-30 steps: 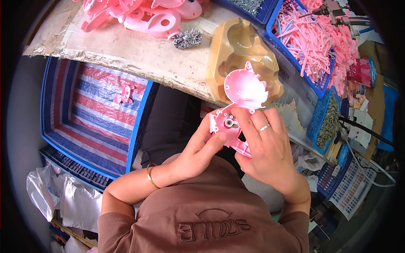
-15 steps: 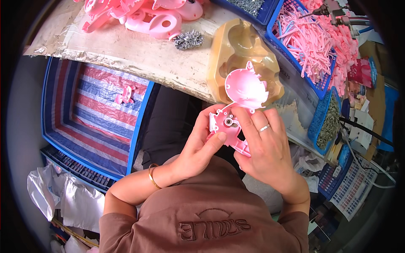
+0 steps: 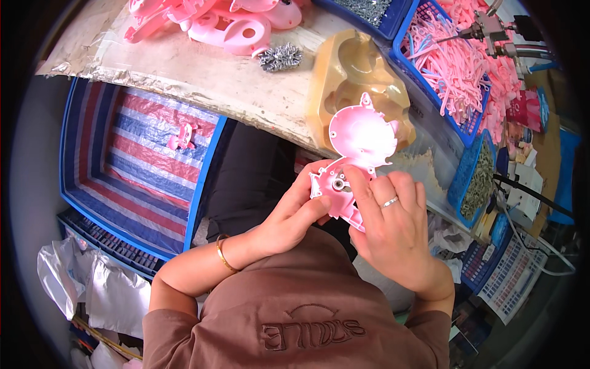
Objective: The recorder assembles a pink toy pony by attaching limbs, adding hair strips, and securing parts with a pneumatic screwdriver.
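A pink plastic housing half (image 3: 362, 136) is held before my chest, hollow side up, its rounded bowl end pointing away from me. My left hand (image 3: 294, 212) grips its narrower near part on the left, thumb on the rim and fingers beneath. Inside that part sits a small round metal piece (image 3: 338, 184). My right hand (image 3: 396, 230) is on the right side of the housing, index finger pressed down inside beside the metal piece; its thumb is mostly hidden. A tan moulded fixture (image 3: 322, 92) with hollows stands on the bench just behind the housing.
Pink shells (image 3: 246, 34) and a pile of screws (image 3: 281, 57) lie on the worn bench (image 3: 203, 74). Right are a blue basket of pink strips (image 3: 445, 74) and a blue tray of small parts (image 3: 473, 181). Left, a striped lined bin (image 3: 147, 166) holds one pink piece (image 3: 183, 136).
The housing and both hands have shifted slightly right. My right index finger has reached into the housing near the metal piece, and its other fingers have lifted off the rim and curled.
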A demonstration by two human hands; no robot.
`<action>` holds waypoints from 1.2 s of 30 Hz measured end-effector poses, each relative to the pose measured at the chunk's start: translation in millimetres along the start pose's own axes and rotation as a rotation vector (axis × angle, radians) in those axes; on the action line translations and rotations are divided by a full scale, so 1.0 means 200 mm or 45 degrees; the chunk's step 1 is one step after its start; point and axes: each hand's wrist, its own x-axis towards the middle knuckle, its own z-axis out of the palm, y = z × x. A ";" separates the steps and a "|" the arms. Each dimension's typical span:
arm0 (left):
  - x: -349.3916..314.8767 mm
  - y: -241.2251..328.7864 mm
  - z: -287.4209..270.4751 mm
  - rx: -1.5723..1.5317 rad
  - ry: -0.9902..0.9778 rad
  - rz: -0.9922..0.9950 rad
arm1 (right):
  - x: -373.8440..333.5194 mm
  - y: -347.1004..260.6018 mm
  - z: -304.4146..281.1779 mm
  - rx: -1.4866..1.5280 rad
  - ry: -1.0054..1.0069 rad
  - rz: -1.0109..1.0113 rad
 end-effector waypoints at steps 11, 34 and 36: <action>-0.21 0.40 -0.41 0.496 -0.012 -0.037 | 0.05 0.05 -0.03 0.353 0.444 -0.244; 0.16 0.57 -0.04 1.979 -0.279 0.658 | 0.05 1.41 -0.08 0.679 1.227 0.839; 0.20 0.54 0.04 1.952 -0.389 0.724 | 0.15 1.65 -0.08 0.483 1.292 0.849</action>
